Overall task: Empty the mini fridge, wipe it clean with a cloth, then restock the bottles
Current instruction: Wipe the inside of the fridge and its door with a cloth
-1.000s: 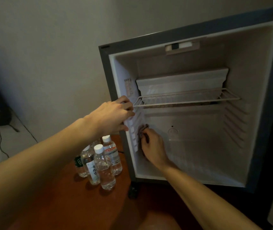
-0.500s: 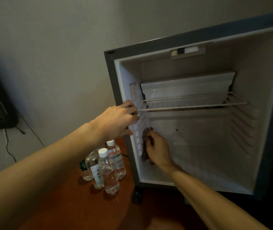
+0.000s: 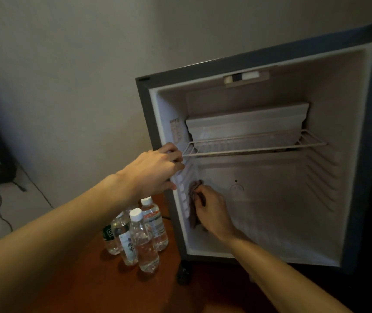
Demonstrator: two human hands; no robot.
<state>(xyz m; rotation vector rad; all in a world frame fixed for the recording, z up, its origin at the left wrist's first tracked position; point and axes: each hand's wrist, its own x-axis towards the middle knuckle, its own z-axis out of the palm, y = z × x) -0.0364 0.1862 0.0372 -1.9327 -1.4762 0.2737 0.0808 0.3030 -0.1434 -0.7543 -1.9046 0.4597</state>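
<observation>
Pressing cloth [image 3: 193,201] under right hand [image 3: 212,211] | fridge [image 3: 158,123] left wall

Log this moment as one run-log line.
stage: wiping | right hand: presses cloth on left inner wall | left hand: grips fridge front edge | bottles: out, on floor | shelf: bare
</observation>
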